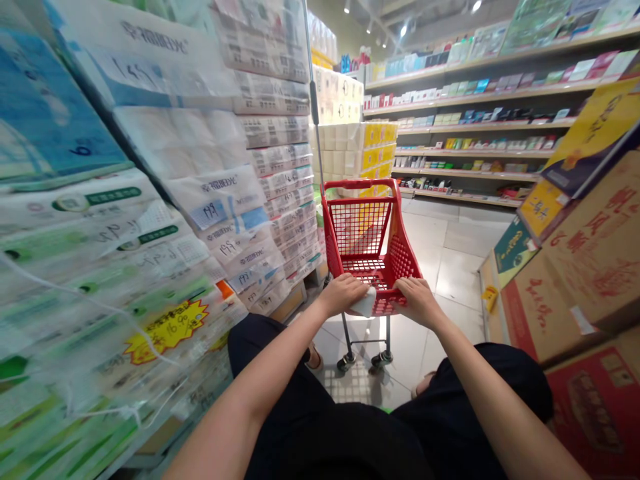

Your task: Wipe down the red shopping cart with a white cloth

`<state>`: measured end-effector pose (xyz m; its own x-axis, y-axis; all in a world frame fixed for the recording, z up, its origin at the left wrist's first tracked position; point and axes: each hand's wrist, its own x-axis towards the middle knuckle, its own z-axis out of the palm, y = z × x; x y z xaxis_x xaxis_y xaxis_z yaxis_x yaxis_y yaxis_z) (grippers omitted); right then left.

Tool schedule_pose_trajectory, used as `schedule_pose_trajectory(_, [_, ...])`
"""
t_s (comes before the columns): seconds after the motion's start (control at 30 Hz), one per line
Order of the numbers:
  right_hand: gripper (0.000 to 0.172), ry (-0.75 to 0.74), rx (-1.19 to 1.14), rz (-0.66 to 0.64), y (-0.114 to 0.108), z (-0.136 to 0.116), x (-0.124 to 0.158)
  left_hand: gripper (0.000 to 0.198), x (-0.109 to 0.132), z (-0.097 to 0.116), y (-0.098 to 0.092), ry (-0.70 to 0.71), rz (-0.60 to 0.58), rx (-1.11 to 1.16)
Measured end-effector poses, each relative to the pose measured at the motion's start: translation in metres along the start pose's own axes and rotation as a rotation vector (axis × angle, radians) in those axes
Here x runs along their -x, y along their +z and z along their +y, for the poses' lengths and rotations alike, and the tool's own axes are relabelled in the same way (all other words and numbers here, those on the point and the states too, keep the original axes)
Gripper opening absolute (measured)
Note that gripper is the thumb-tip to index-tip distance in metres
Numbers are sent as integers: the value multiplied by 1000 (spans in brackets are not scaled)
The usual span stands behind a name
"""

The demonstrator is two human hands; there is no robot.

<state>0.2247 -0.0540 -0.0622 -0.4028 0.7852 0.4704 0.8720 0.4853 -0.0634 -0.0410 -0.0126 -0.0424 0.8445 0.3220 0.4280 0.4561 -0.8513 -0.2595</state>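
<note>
Head view: red cart (405,257) straight ahead, long axis running away down the aisle.
Left hand (344,292): grip curled on cart's near rim, pinching white cloth (366,304).
Right hand (418,300): grip wrapped round same rim, equally near.
Flank: tissue packs (240,200) stacked left.

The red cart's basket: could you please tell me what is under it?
Under the basket a grey frame runs down to two wheels on the tiled floor. Any far wheels are hidden by the basket. The left hand and right hand grip its near rim.
</note>
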Motion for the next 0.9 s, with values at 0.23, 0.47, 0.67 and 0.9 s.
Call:
schedule_pose_trajectory(0.23, [26, 31, -100, -62, -16, 1, -4, 23, 12, -34, -4, 115, 46, 21])
schedule_pose_trajectory(0.47, [39, 132, -57, -112, -23, 21, 0, 18, -3, -7, 16, 29, 96, -47])
schedule_pose_trajectory(0.67, [33, 250, 99, 109, -19, 1, -1, 21, -46, 37, 27, -20, 69, -86])
schedule_pose_trajectory(0.9, [43, 355, -317, 239, -16, 2, 11, 35, -85, 74, 35, -6, 57, -55])
